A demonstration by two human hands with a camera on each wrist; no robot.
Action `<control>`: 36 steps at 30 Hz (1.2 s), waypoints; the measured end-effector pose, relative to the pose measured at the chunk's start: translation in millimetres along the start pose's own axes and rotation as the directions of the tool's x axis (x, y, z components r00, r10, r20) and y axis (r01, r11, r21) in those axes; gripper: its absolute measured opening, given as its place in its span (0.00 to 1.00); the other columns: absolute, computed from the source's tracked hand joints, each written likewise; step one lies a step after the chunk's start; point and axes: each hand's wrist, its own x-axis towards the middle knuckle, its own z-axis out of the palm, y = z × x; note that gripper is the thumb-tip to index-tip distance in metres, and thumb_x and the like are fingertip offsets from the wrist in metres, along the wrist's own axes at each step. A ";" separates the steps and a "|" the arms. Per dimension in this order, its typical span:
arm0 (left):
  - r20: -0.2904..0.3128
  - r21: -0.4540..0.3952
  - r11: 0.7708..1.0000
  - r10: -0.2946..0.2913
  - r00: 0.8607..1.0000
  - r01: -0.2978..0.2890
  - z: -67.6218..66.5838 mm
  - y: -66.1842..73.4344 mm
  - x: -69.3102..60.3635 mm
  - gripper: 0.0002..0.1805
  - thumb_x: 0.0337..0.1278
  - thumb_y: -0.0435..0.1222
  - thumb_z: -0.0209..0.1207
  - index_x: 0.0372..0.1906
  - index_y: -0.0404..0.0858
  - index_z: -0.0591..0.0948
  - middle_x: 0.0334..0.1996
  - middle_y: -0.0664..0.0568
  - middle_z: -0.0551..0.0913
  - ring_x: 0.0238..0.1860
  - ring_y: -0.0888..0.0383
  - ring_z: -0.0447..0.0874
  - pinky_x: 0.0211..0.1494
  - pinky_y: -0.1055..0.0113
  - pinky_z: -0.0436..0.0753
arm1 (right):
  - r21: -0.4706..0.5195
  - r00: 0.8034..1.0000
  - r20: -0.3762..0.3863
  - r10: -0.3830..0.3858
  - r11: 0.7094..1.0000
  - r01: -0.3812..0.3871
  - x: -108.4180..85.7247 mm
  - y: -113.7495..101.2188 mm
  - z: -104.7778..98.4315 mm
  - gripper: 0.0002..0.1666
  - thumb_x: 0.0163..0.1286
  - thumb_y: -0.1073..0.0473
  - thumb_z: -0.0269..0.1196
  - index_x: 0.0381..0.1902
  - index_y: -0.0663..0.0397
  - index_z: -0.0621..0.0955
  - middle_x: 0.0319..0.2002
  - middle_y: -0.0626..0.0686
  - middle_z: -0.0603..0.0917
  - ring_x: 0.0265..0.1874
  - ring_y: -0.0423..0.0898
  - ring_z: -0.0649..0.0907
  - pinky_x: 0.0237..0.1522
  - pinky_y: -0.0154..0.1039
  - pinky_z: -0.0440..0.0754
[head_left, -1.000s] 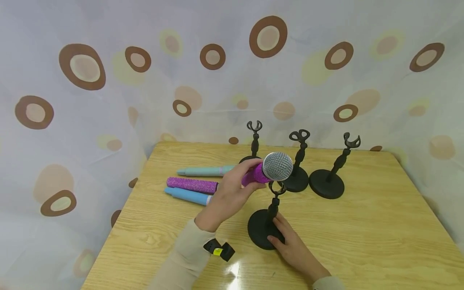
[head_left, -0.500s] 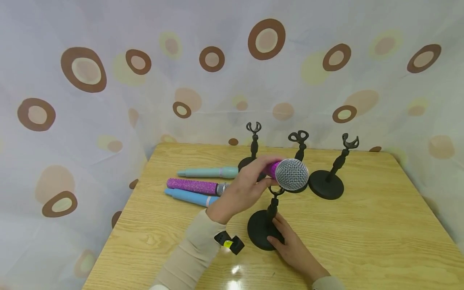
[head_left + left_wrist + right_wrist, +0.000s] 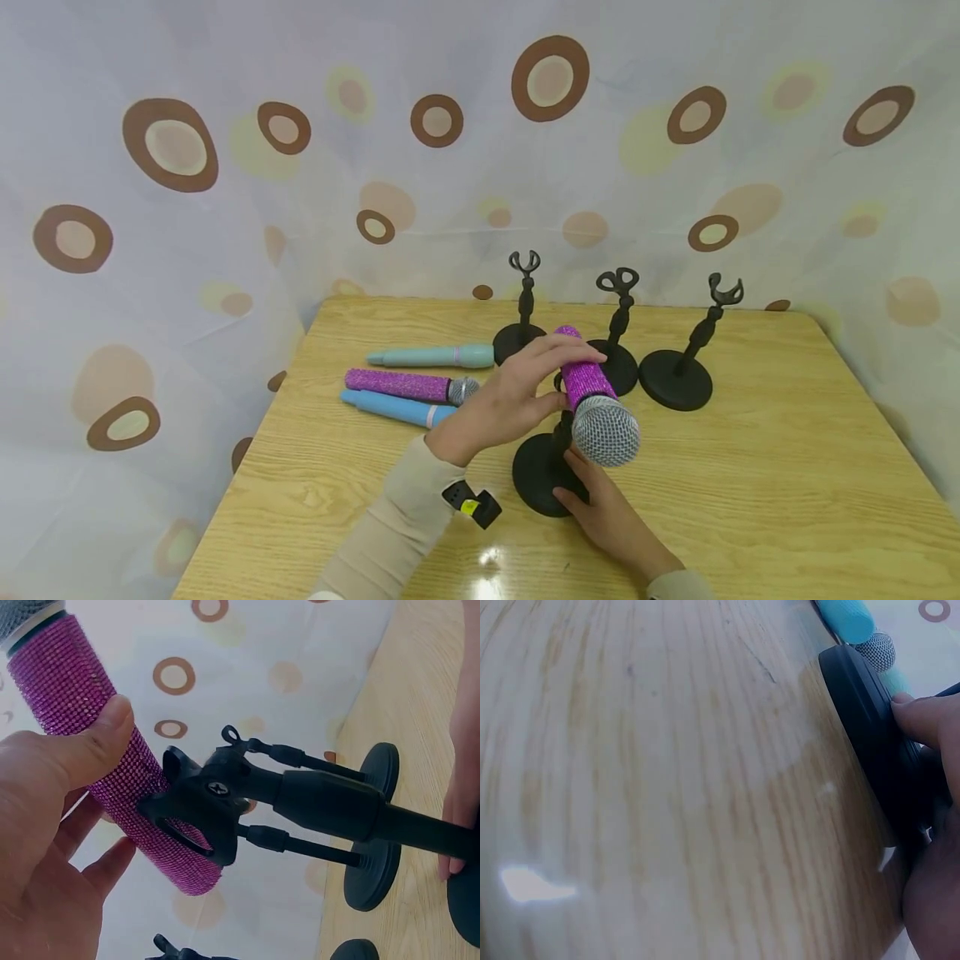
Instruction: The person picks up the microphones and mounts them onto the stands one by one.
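While the left hand (image 3: 513,400) grasps the purple microphone (image 3: 588,382) between curled fingers and thumb, the right hand (image 3: 611,517) grips the front stand (image 3: 540,482) low at its round base, the thumb lying on the disc. The microphone handle is a straight cylinder covered in rows of small, faceted studs; its rounded head (image 3: 606,431) is silver wire mesh, tilted downward toward the wearer in the head view. The handle is located above the front stand, at the clip (image 3: 214,787), a black, smooth, two-pronged part with open loops and a cross-head screw. Contact between clip and handle cannot be confirmed, since the two overlap in the left wrist view.

Behind the front stand, three similar stands are positioned upright: a left stand (image 3: 517,340), a middle stand (image 3: 621,321) and a right stand (image 3: 678,379). Each consists of a flat disc base, a slim jointed stem and a forked top, all matt black.

To the left lie a smooth pale green tapered cylinder (image 3: 427,357), a glittery purple microphone with a mesh head (image 3: 397,384) and a smooth blue tapered cylinder (image 3: 393,406). The worktop (image 3: 787,467) has a glossy, light wood-grain surface.
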 end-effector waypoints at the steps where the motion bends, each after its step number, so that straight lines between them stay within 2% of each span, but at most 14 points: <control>1: 0.007 0.026 1.000 -0.001 1.000 0.000 0.3 -0.5 -0.1 0.28 0.59 0.30 0.65 0.65 0.43 0.74 0.65 0.50 0.73 0.71 0.57 0.67 0.73 0.70 0.67 | -0.009 1.000 -0.012 -0.017 1.000 0.017 -0.1 0.4 0.2 0.37 0.73 0.58 0.60 0.73 0.71 0.62 0.77 0.65 0.54 0.76 0.63 0.56 0.72 0.62 0.58; 4: 0.010 0.054 0.998 -0.025 1.000 0.024 2.3 -2.9 0.0 0.27 0.60 0.31 0.64 0.65 0.43 0.75 0.65 0.50 0.72 0.71 0.57 0.66 0.73 0.70 0.67 | -0.021 0.999 -0.033 -0.042 0.999 0.041 -0.1 0.6 1.4 0.37 0.73 0.57 0.60 0.72 0.71 0.63 0.77 0.65 0.57 0.76 0.64 0.58 0.71 0.62 0.60; 7: 0.011 0.031 0.998 -0.061 0.998 0.061 4.6 -5.1 -0.4 0.28 0.61 0.29 0.63 0.66 0.43 0.73 0.68 0.50 0.71 0.73 0.57 0.63 0.76 0.67 0.64 | -0.015 0.998 -0.039 -0.055 0.998 0.054 -1.1 0.2 1.9 0.37 0.73 0.56 0.60 0.72 0.70 0.63 0.77 0.65 0.56 0.75 0.64 0.58 0.71 0.63 0.60; 11: 0.028 0.014 0.996 -0.091 0.996 0.090 6.8 -7.7 -0.8 0.29 0.63 0.27 0.61 0.68 0.43 0.70 0.70 0.50 0.70 0.75 0.57 0.61 0.79 0.65 0.59 | 0.004 1.000 -0.019 -0.023 1.000 0.023 -2.1 0.6 0.5 0.38 0.74 0.56 0.60 0.73 0.68 0.62 0.78 0.64 0.54 0.76 0.64 0.56 0.72 0.64 0.58; 16: 0.088 0.011 0.992 -0.125 0.988 0.125 4.5 -9.7 1.1 0.33 0.63 0.29 0.62 0.72 0.44 0.66 0.72 0.51 0.67 0.76 0.54 0.60 0.79 0.61 0.60 | -0.002 1.000 -0.018 -0.025 1.000 0.025 -2.0 1.9 -0.5 0.38 0.74 0.54 0.59 0.73 0.68 0.62 0.78 0.64 0.53 0.76 0.64 0.56 0.72 0.64 0.59; 18: 0.151 -0.006 0.985 -0.170 0.974 0.173 0.9 -9.6 2.0 0.37 0.63 0.28 0.61 0.75 0.46 0.62 0.74 0.51 0.64 0.77 0.54 0.56 0.79 0.58 0.60 | -0.003 1.000 -0.012 -0.020 1.000 0.020 -1.9 1.8 -0.7 0.38 0.74 0.53 0.59 0.74 0.67 0.61 0.78 0.63 0.52 0.76 0.63 0.56 0.72 0.63 0.59; 21: 0.258 -0.026 0.968 -0.236 0.937 0.251 -4.4 -9.7 3.7 0.44 0.58 0.21 0.55 0.78 0.49 0.56 0.77 0.53 0.57 0.80 0.56 0.48 0.80 0.55 0.57 | 0.005 1.000 -0.007 -0.010 1.000 0.010 -2.0 1.2 -1.4 0.38 0.74 0.53 0.59 0.74 0.67 0.61 0.78 0.63 0.52 0.77 0.63 0.55 0.72 0.63 0.58; 22: 0.284 -0.015 0.964 -0.252 0.925 0.267 -6.0 -9.4 4.5 0.47 0.55 0.18 0.52 0.78 0.50 0.55 0.78 0.53 0.55 0.80 0.57 0.47 0.80 0.55 0.56 | 0.007 1.000 -0.007 -0.005 1.000 0.005 -1.9 0.5 -1.8 0.38 0.74 0.54 0.59 0.74 0.66 0.61 0.78 0.63 0.52 0.77 0.63 0.55 0.73 0.63 0.58; 24: 0.314 0.018 0.964 -0.257 0.914 0.265 -7.0 -9.0 6.4 0.51 0.49 0.14 0.48 0.79 0.50 0.52 0.78 0.53 0.53 0.80 0.57 0.46 0.80 0.56 0.56 | 0.012 1.000 -0.010 0.001 1.000 0.000 -1.8 -1.0 -2.7 0.38 0.74 0.54 0.60 0.74 0.67 0.62 0.78 0.63 0.52 0.77 0.63 0.55 0.73 0.63 0.57; 26: 0.307 0.085 0.969 -0.248 0.919 0.233 -4.5 -8.9 7.5 0.51 0.50 0.13 0.49 0.78 0.49 0.52 0.78 0.52 0.54 0.79 0.56 0.48 0.79 0.58 0.59 | 0.021 1.000 -0.012 0.008 1.000 -0.007 -1.7 -1.9 -3.3 0.38 0.74 0.55 0.60 0.73 0.67 0.62 0.78 0.63 0.52 0.77 0.63 0.55 0.73 0.63 0.57; 30: 0.214 0.218 0.967 -0.176 0.961 0.128 6.2 -10.0 8.6 0.45 0.52 0.19 0.62 0.74 0.43 0.57 0.72 0.47 0.62 0.74 0.53 0.60 0.76 0.63 0.66 | 0.019 1.000 -0.010 0.017 1.000 -0.017 -1.5 -1.7 -3.6 0.37 0.74 0.56 0.60 0.74 0.66 0.62 0.78 0.63 0.52 0.77 0.62 0.55 0.73 0.61 0.58; 32: 0.178 0.252 0.964 -0.134 0.975 0.086 10.6 -11.0 9.0 0.44 0.48 0.21 0.67 0.70 0.40 0.59 0.69 0.46 0.65 0.71 0.52 0.64 0.75 0.64 0.67 | 0.012 1.000 -0.003 0.024 1.000 -0.024 -1.1 -1.2 -3.4 0.38 0.73 0.56 0.60 0.74 0.64 0.62 0.79 0.61 0.52 0.77 0.61 0.55 0.73 0.60 0.58; 34: 0.182 0.260 0.963 -0.122 0.976 0.072 11.4 -10.4 9.3 0.46 0.45 0.22 0.69 0.69 0.40 0.58 0.69 0.45 0.65 0.70 0.52 0.65 0.75 0.64 0.67 | -0.005 1.000 0.001 0.024 1.000 -0.024 -0.7 -0.8 -3.2 0.38 0.73 0.55 0.60 0.74 0.64 0.62 0.79 0.60 0.53 0.77 0.61 0.56 0.73 0.60 0.59; 36: 0.221 0.264 0.961 -0.144 0.965 0.083 8.8 -8.8 9.9 0.50 0.43 0.25 0.72 0.71 0.40 0.56 0.71 0.45 0.62 0.72 0.51 0.64 0.76 0.63 0.66 | -0.019 1.000 0.009 0.026 0.999 -0.026 -0.2 -1.0 -3.1 0.38 0.73 0.55 0.60 0.74 0.64 0.62 0.79 0.60 0.53 0.77 0.61 0.57 0.73 0.60 0.59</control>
